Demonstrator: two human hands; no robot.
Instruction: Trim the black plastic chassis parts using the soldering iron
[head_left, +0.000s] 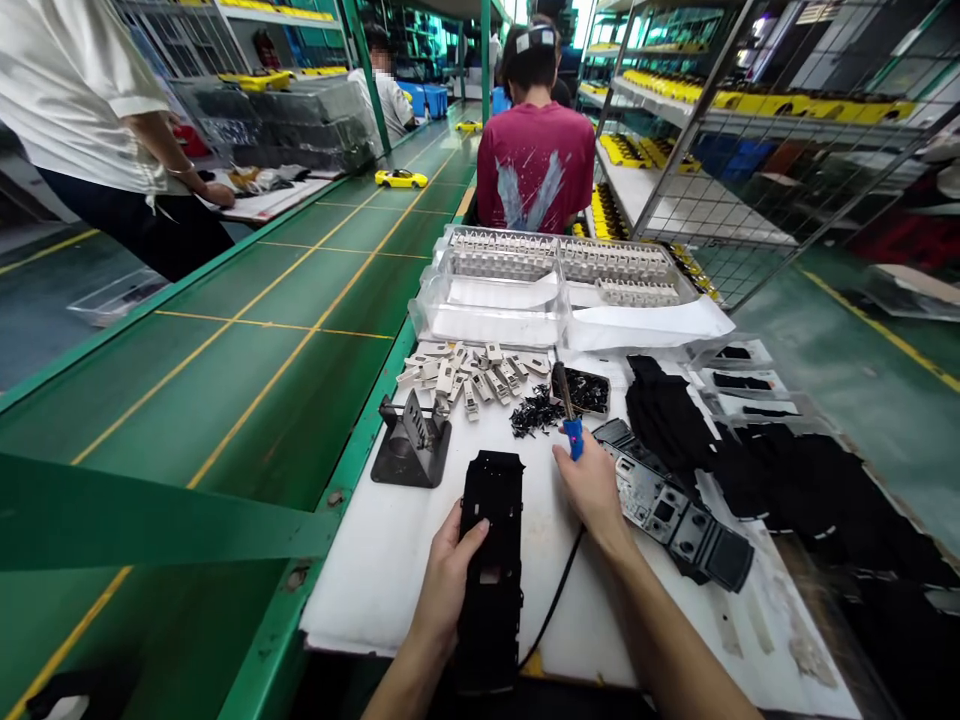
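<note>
My left hand (448, 560) grips a long black plastic panel (493, 540) by its left edge, with the thumb across its face. In my right hand (592, 480) is a soldering iron (574, 436), held by its blue handle with the metal tip pointing up and away. Its black cord (556, 603) runs down over the white work surface (390, 560). Right of this hand lies a grey and black car-chassis-like part (671, 510). Beyond the panel are a pile of small black pieces (534, 412), a small tray (589, 390) of them, and loose beige plastic parts (480, 375).
A dark metal stand (412, 445) sits at the left edge, beside the green conveyor belt (247, 390) carrying a yellow toy car (401, 178). Clear trays (491, 328) stand at the back; black parts (825, 480) lie right. A person in a red shirt (534, 160) sits ahead; another person (97, 120) stands left.
</note>
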